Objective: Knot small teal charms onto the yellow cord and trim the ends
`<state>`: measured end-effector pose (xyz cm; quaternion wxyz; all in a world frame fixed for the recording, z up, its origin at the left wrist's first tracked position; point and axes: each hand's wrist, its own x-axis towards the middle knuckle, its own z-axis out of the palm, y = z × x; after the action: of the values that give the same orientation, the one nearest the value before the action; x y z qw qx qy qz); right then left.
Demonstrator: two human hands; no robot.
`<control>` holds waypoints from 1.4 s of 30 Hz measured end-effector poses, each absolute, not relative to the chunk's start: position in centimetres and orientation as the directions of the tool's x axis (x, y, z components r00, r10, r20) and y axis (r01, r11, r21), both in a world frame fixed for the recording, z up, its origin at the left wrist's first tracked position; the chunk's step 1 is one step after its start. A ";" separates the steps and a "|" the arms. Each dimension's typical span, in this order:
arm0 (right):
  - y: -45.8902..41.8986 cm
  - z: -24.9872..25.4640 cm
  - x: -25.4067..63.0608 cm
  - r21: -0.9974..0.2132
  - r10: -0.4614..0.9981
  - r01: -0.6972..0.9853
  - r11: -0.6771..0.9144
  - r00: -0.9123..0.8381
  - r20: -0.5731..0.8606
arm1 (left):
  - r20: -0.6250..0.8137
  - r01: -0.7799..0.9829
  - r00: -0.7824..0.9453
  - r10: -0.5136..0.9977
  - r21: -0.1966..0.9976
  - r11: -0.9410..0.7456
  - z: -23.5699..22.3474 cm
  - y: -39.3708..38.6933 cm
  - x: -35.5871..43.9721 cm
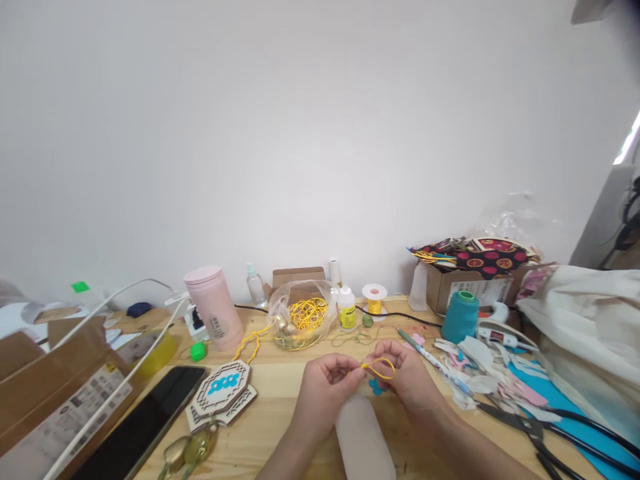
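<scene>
Though partly covered, ends indistinct, yellow cord (369,366) pinched by the left hand (330,385) and right hand (407,375).

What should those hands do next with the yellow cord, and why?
I'd suggest a gentle tug on the yellow cord: the left hand pinches it beside what looks like a small knot, the right hand is at its open loop, and the knot's tightness is too small to tell.
</scene>
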<state>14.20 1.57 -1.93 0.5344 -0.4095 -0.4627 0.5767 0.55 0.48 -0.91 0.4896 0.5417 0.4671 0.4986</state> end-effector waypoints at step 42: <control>0.1 1.0 15.4 -0.264 0.582 0.621 0.738 -0.388 0.715 | 0.396 0.511 0.184 0.899 0.743 -0.432 0.0 -0.5 0.6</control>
<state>15.44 0.09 0.99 0.4193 -0.3609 -0.8327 -0.0232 0.60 -0.46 -0.02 0.2309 0.7341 0.4803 0.4209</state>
